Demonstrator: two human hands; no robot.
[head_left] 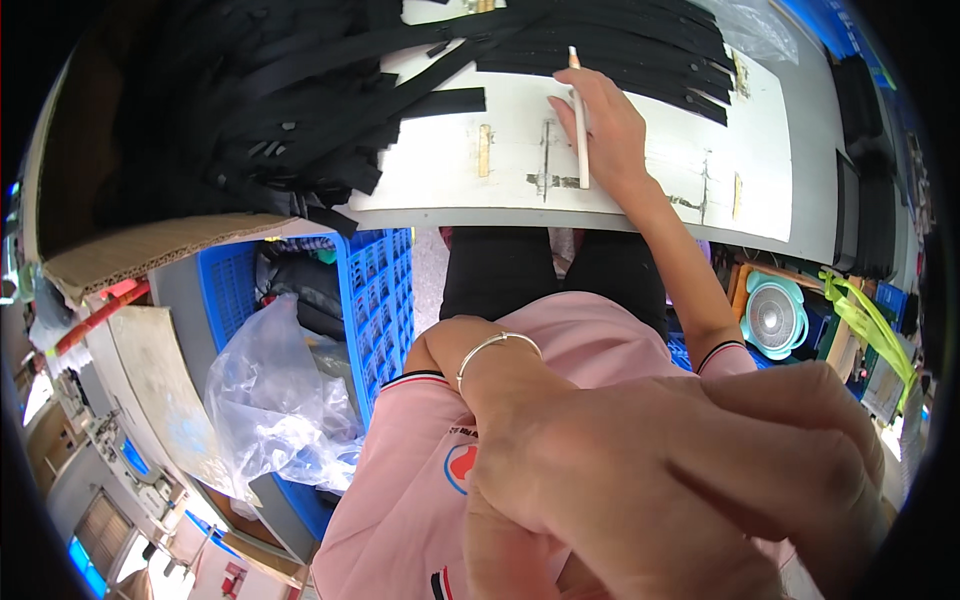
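Note:
My right hand [612,130] rests over the white board [440,165] on the table. It holds a slim white pencil [581,140] between thumb and fingers, with its pointed end toward the far side. Just beyond that hand, long black fabric strips [610,50] lie side by side across the board. My left hand [650,470] is raised close in front of my chest, a bangle [485,345] round its wrist. Its fingers are bent and blurred, with the tips out of sight, so I cannot tell whether it grips anything.
A big heap of black strips [290,110] fills the far left, by a cardboard flap [150,250]. Below the table edge on the left stand a blue crate [378,300] and a clear plastic bag [280,400]. A small teal fan [775,315] is at the right.

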